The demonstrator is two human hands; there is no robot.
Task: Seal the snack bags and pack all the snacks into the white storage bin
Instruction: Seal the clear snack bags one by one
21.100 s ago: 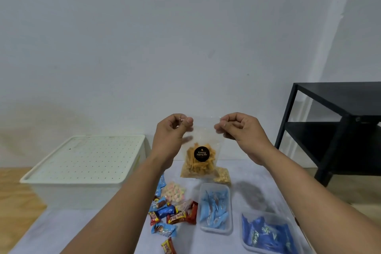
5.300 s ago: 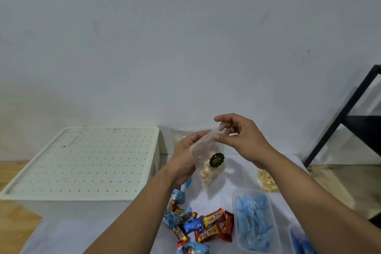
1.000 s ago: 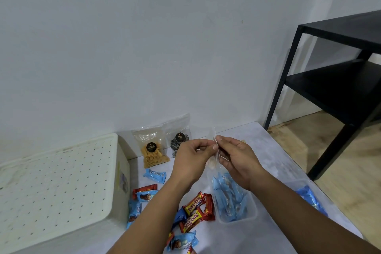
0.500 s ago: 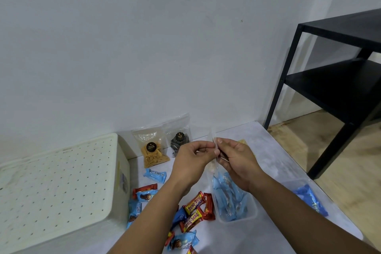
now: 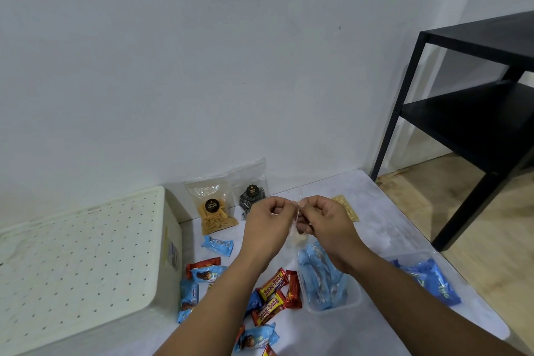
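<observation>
My left hand [image 5: 268,218] and my right hand [image 5: 325,218] meet in mid-air above the table, both pinching the top edge of a small clear snack bag [image 5: 294,228] that hangs between them, mostly hidden by my fingers. Two clear bags lean on the wall: one with yellow chips [image 5: 215,208] and one with dark snacks [image 5: 251,196]. Another bag of pale snacks [image 5: 345,206] lies flat behind my right hand. The white storage bin [image 5: 86,263] stands at the left with its perforated lid on.
Loose wrapped candy bars [image 5: 271,298] lie scattered on the white table [image 5: 375,211]. A clear tub of blue sachets [image 5: 323,280] sits under my right wrist, a second tub [image 5: 427,277] further right. A black metal shelf [image 5: 476,113] stands at the right.
Both hands still hold the small bag by its top; they have shifted slightly, with the fingers curled tighter along the bag's top edge.
</observation>
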